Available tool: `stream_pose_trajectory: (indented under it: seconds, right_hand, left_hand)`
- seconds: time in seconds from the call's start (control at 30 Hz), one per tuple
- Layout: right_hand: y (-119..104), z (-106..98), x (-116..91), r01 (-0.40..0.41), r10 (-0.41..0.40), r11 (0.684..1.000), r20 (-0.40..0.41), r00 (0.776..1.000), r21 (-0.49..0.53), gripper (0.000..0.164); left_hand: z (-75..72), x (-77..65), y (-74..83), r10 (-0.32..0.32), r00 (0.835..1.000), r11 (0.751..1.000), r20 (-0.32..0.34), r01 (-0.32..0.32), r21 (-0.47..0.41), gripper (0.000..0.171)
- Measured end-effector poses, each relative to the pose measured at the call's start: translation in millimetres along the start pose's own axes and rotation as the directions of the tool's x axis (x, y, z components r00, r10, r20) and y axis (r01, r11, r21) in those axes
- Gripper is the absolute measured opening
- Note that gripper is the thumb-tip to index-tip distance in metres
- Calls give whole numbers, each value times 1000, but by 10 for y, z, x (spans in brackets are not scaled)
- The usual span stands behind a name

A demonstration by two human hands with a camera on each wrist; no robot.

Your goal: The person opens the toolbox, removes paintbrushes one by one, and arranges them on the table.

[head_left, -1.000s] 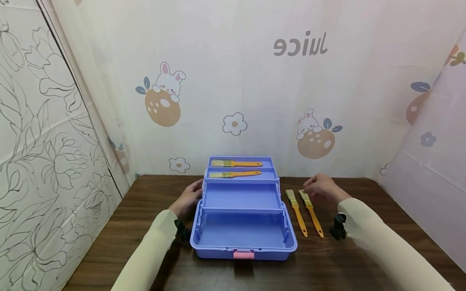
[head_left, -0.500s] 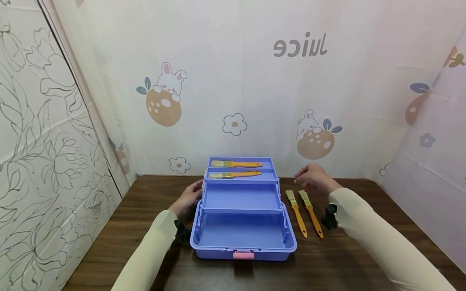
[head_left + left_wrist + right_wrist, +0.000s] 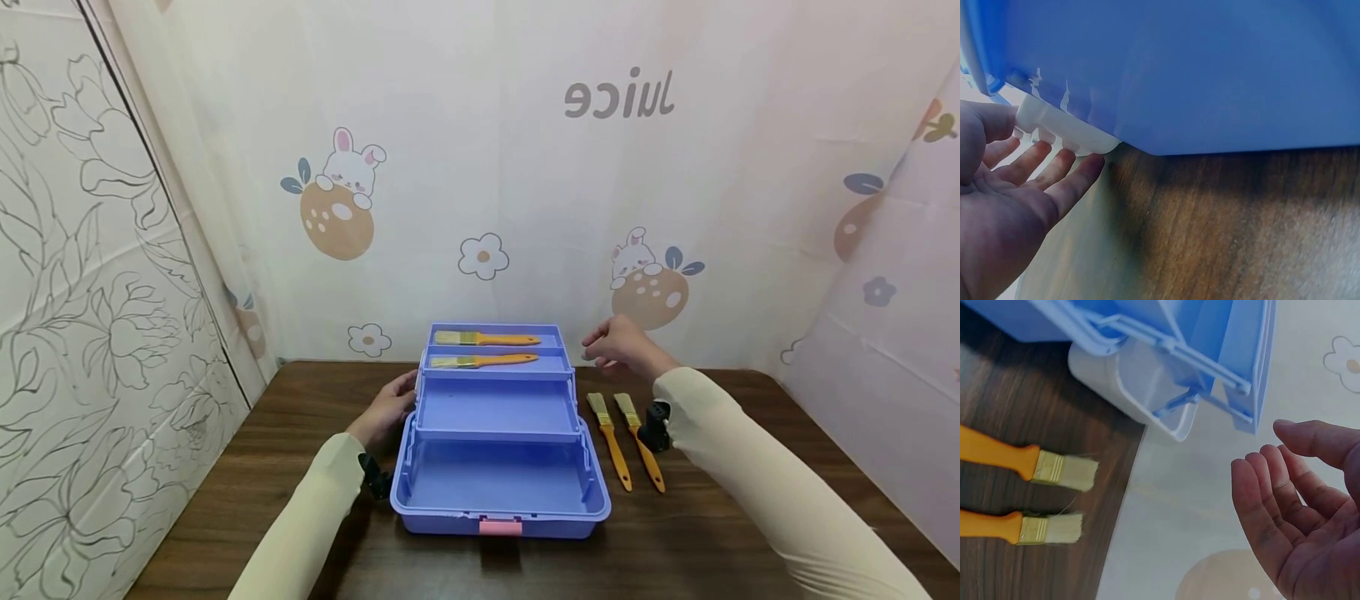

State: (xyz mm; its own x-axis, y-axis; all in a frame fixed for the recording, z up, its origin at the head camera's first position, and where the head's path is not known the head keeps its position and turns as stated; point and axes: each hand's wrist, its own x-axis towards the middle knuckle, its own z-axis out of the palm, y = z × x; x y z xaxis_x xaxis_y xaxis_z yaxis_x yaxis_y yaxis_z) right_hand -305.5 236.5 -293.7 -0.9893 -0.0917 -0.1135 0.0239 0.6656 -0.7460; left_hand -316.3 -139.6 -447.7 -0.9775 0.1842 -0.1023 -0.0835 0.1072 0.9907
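Observation:
A periwinkle-blue toolbox point(image 3: 442, 525) stands opened on the table, its stepped trays raised and a pink latch point(image 3: 500, 527) at the front. One paintbrush point(image 3: 510, 339) lies in the top compartment, another paintbrush point(image 3: 506, 358) in the one below. My left hand point(image 3: 386, 408) holds the toolbox's left rear; up close, its thumb and fingers grip the edge of the whitish lid point(image 3: 1079, 132). To the right of the trays, my right hand point(image 3: 626, 343) hovers with loosely bent fingers and nothing in them. In the right wrist view its fingers point(image 3: 1254, 500) are apart from the tray.
Right of the toolbox, two more paintbrushes point(image 3: 613, 446) lie side by side on the dark wooden table point(image 3: 300, 533), bristles away from me. A patterned curtain point(image 3: 487, 167) hangs behind the table's far edge. A flower-printed panel point(image 3: 112, 292) borders the left side.
My right hand has moved left and up, away from above the bristles of the loose paintbrushes to near the upper trays. The left hand and toolbox have stayed in place.

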Motion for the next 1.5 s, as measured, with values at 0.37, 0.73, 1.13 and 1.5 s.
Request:
stream_pose_trajectory:
  seconds: [0.37,0.73,1.13,1.5]
  right_hand:
    - [-189,196,121,53,-52,998,5,999,-42,30]
    - [-365,341,233,87,-87,995,7,996,-56,28]
    - [-574,513,303,107,-107,990,6,994,-94,21]
    - [-724,740,346,146,-145,983,20,989,-109,19]
  left_hand:
    - [-19,17,-9,11,1000,1000,17,-10,-19,49]
    - [-23,22,-12,5,1000,1000,14,-5,-22,49]
    - [-22,23,-15,9,1000,1000,16,-9,-20,49]
    - [-16,26,-11,-8,1000,999,12,9,-38,50]
